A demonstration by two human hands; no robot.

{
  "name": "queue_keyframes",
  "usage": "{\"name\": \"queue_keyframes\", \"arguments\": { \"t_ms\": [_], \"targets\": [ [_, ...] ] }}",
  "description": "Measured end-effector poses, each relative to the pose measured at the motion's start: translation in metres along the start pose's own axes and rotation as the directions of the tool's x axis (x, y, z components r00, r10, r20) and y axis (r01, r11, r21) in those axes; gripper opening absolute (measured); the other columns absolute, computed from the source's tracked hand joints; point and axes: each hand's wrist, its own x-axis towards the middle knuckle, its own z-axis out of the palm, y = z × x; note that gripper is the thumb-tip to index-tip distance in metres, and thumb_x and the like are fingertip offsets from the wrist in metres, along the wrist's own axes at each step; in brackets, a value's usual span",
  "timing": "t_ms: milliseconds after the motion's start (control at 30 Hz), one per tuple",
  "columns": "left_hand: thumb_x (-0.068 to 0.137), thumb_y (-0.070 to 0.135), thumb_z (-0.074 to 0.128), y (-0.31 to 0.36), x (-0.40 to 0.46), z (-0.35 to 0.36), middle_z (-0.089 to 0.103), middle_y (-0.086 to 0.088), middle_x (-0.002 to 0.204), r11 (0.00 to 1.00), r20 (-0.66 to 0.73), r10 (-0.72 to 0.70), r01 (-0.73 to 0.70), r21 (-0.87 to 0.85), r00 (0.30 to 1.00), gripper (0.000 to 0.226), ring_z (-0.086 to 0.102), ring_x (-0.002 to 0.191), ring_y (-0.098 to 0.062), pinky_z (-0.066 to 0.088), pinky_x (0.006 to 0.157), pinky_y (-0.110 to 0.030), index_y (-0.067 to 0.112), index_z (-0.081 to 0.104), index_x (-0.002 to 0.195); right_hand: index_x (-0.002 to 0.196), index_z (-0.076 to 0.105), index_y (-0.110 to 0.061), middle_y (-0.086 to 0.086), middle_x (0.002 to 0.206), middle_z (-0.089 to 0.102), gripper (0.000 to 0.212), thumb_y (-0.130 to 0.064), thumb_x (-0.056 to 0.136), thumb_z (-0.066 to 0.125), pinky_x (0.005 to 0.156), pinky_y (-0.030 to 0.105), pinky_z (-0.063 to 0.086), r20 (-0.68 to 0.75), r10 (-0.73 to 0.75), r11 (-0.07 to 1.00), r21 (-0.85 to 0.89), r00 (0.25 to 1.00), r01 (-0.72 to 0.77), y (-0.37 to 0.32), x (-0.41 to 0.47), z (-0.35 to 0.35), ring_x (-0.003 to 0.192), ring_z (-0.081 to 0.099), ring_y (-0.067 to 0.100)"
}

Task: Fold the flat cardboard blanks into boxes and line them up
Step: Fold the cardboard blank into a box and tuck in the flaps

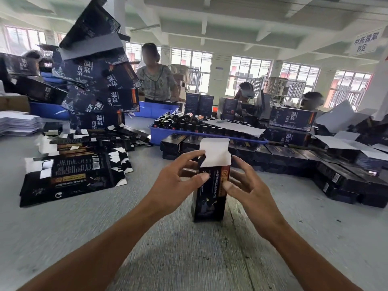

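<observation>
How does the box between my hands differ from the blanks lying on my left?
The box stands upright on the table, opened into a tube, its white top flap raised; the blanks lie flat, piled and overlapping. The left hand and right hand pinch the box; nothing touches the blanks. Both share dark printed faces with gold labels.

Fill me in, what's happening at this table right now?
A person is forming a small dark box that stands upright on the grey table. The left hand and right hand pinch its upper sides; its white top flap is open. Flat blanks lie left, finished boxes rowed behind.
</observation>
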Motion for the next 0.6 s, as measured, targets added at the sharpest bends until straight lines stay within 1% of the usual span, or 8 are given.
{"name": "queue_keyframes", "arguments": {
  "t_ms": [67, 100, 167, 233, 300, 433, 500, 600],
  "targets": [
    [0.080, 0.045, 0.076, 0.002, 0.000, 0.000, 0.065, 0.029, 0.108, 1.000, 0.013, 0.008, -0.008, 0.009, 1.000, 0.043, 0.066, 0.102, -0.002, 0.056, 0.079, -0.019, 0.063, 0.061, 0.116, 0.128, 0.049, -0.062, -0.040, 0.113, 0.064, 0.057, -0.018, 0.096, 0.066, 0.073, 0.001, 0.047, 0.023, -0.049, 0.999, -0.016, 0.999, 0.050, -0.005, -0.002, 0.000, 0.111, 0.057, -0.018],
    [0.079, 0.045, 0.076, 0.002, 0.000, 0.000, 0.067, 0.025, 0.110, 1.000, 0.020, 0.009, -0.009, 0.005, 1.000, 0.040, 0.067, 0.103, -0.005, 0.056, 0.079, -0.021, 0.060, 0.064, 0.114, 0.126, 0.050, -0.065, -0.041, 0.114, 0.063, 0.056, -0.020, 0.097, 0.065, 0.074, 0.001, 0.047, 0.031, -0.070, 0.997, -0.037, 0.997, 0.072, -0.007, -0.002, 0.000, 0.112, 0.056, -0.017],
    [0.080, 0.043, 0.079, 0.003, 0.000, -0.001, 0.070, 0.018, 0.110, 1.000, 0.026, 0.007, -0.007, -0.002, 1.000, 0.034, 0.068, 0.102, -0.007, 0.055, 0.077, -0.021, 0.055, 0.069, 0.111, 0.123, 0.051, -0.070, -0.040, 0.115, 0.061, 0.049, -0.031, 0.096, 0.063, 0.076, 0.001, 0.047, 0.033, -0.103, 0.991, -0.083, 0.994, 0.105, -0.009, -0.004, 0.001, 0.112, 0.057, -0.015],
    [0.080, 0.044, 0.079, 0.005, -0.001, -0.001, 0.071, 0.016, 0.108, 1.000, 0.031, 0.008, -0.008, -0.014, 0.999, 0.031, 0.069, 0.099, -0.007, 0.054, 0.076, -0.019, 0.052, 0.071, 0.108, 0.125, 0.054, -0.065, -0.039, 0.116, 0.061, 0.038, -0.045, 0.093, 0.059, 0.078, 0.003, 0.048, 0.032, -0.119, 0.988, -0.099, 0.992, 0.121, -0.010, -0.004, 0.000, 0.112, 0.059, -0.012],
    [0.080, 0.048, 0.075, 0.007, -0.002, -0.001, 0.071, 0.016, 0.109, 1.000, 0.041, 0.017, -0.016, -0.018, 0.999, 0.029, 0.069, 0.100, -0.008, 0.054, 0.077, -0.019, 0.050, 0.071, 0.109, 0.126, 0.060, -0.055, -0.033, 0.118, 0.063, 0.034, -0.050, 0.093, 0.055, 0.082, 0.007, 0.050, 0.028, -0.139, 0.986, -0.085, 0.990, 0.141, -0.009, -0.003, -0.001, 0.112, 0.061, -0.007],
    [0.088, 0.042, 0.064, 0.012, -0.003, 0.002, 0.069, 0.016, 0.118, 0.997, 0.037, 0.070, -0.068, -0.049, 0.997, 0.024, 0.067, 0.106, -0.009, 0.054, 0.081, -0.019, 0.039, 0.075, 0.110, 0.121, 0.071, -0.033, -0.019, 0.126, 0.065, 0.029, -0.037, 0.098, 0.052, 0.099, 0.017, 0.049, -0.029, -0.172, 0.985, 0.008, 0.985, 0.173, -0.010, -0.001, -0.002, 0.120, 0.060, 0.000],
    [0.089, 0.039, 0.064, 0.013, -0.003, 0.004, 0.068, 0.018, 0.120, 0.995, 0.021, 0.090, -0.089, -0.049, 0.996, 0.023, 0.066, 0.110, -0.009, 0.055, 0.085, -0.022, 0.037, 0.075, 0.108, 0.117, 0.072, -0.021, -0.018, 0.133, 0.062, 0.024, -0.021, 0.100, 0.055, 0.097, 0.017, 0.051, -0.058, -0.199, 0.978, 0.050, 0.978, 0.202, -0.011, 0.000, -0.002, 0.123, 0.059, 0.002],
    [0.088, 0.038, 0.065, 0.013, -0.003, 0.006, 0.069, 0.016, 0.118, 0.994, -0.010, 0.099, -0.099, -0.050, 0.995, 0.021, 0.067, 0.110, -0.012, 0.058, 0.087, -0.029, 0.038, 0.076, 0.106, 0.109, 0.067, -0.019, -0.014, 0.126, 0.068, 0.020, -0.006, 0.099, 0.058, 0.088, 0.014, 0.052, -0.094, -0.218, 0.970, 0.091, 0.971, 0.226, -0.012, -0.001, -0.002, 0.116, 0.065, 0.007]
  ]
}}
